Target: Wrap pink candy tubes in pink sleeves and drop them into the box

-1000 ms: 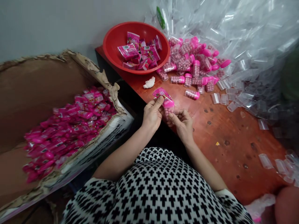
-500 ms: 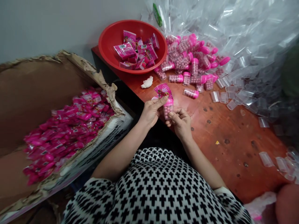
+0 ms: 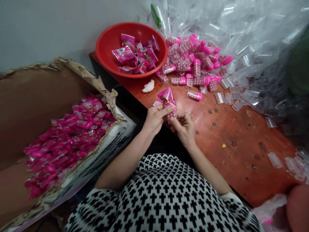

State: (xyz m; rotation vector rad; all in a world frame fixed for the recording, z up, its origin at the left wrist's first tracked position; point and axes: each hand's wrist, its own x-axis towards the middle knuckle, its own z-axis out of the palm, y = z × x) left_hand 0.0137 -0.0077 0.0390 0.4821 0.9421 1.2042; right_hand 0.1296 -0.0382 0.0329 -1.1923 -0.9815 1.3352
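My left hand [image 3: 156, 118] is closed, its thumb pressing on a shiny pink printed packet [image 3: 166, 96]. The packet spreads out above the thumb. A small clear candy jar [image 3: 172, 114] of pink balls stands cap-end up between my hands, with its upper end at the packet. My right hand [image 3: 183, 128] pinches the jar near its bottom with thumb and fingers. Fingers hide part of the jar, and I cannot tell how far it sits inside the packet. Both hands are over the near edge of the reddish-brown table [image 3: 217, 129].
A red basin [image 3: 101, 53] holds several pink packets. Beside it lie filled candy jars [image 3: 185, 61] with pink caps, then many clear jars [image 3: 253, 96]. A white crumpled lump [image 3: 148, 86] lies near the edge. At left, a torn carton [image 3: 113, 106] holds wrapped pink jars [image 3: 70, 135].
The jar's pink cap, plainly visible before, is now mostly covered by the packet and my left thumb. My right hand has shifted slightly left with the jar. The camera view has turned slightly.
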